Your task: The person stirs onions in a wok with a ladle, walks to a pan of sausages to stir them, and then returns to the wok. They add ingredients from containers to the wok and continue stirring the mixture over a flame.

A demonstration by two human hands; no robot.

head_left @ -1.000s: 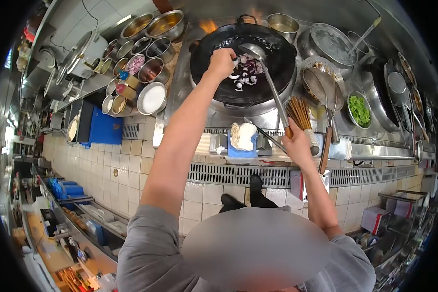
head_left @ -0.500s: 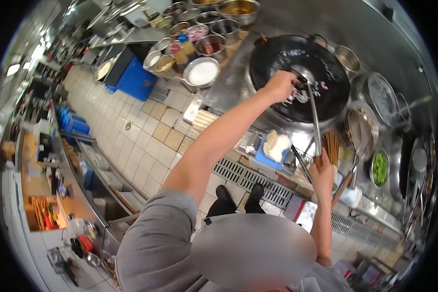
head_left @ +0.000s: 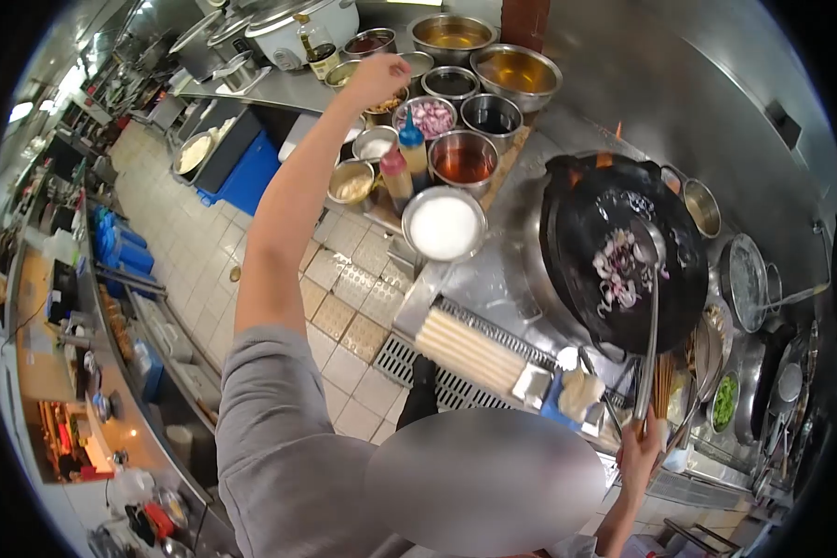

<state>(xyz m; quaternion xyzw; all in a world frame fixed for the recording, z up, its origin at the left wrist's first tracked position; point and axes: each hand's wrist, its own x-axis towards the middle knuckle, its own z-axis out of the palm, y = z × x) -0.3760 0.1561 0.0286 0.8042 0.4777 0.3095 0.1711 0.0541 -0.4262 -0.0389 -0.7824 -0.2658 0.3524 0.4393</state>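
My left hand [head_left: 378, 82] reaches out over the seasoning bowls, fingers curled together above a bowl of brown bits [head_left: 391, 102]; whatever they might hold is hidden. Low at the right, my right hand [head_left: 640, 445] grips the handle of a long metal ladle [head_left: 650, 349]. The ladle's bowl rests inside a black wok [head_left: 577, 200], beside chopped red onion [head_left: 614, 270] that lies in the wok's middle. Close to the left hand are a pan of chopped red onion [head_left: 425, 117] and a dark glass bottle [head_left: 318, 48].
Flames [head_left: 607, 160] show behind the wok. Squeeze bottles [head_left: 397, 179] and a bowl of white granules [head_left: 445, 223] stand left of it. Strainers [head_left: 747, 270] and a bowl of chopped greens [head_left: 724, 402] are at the right. A floor drain grate [head_left: 395, 360] lies below.
My left hand has gone from above the wok to the bowls at the left. The view has swung left. My right hand still holds the ladle in the wok, and flames now show behind.
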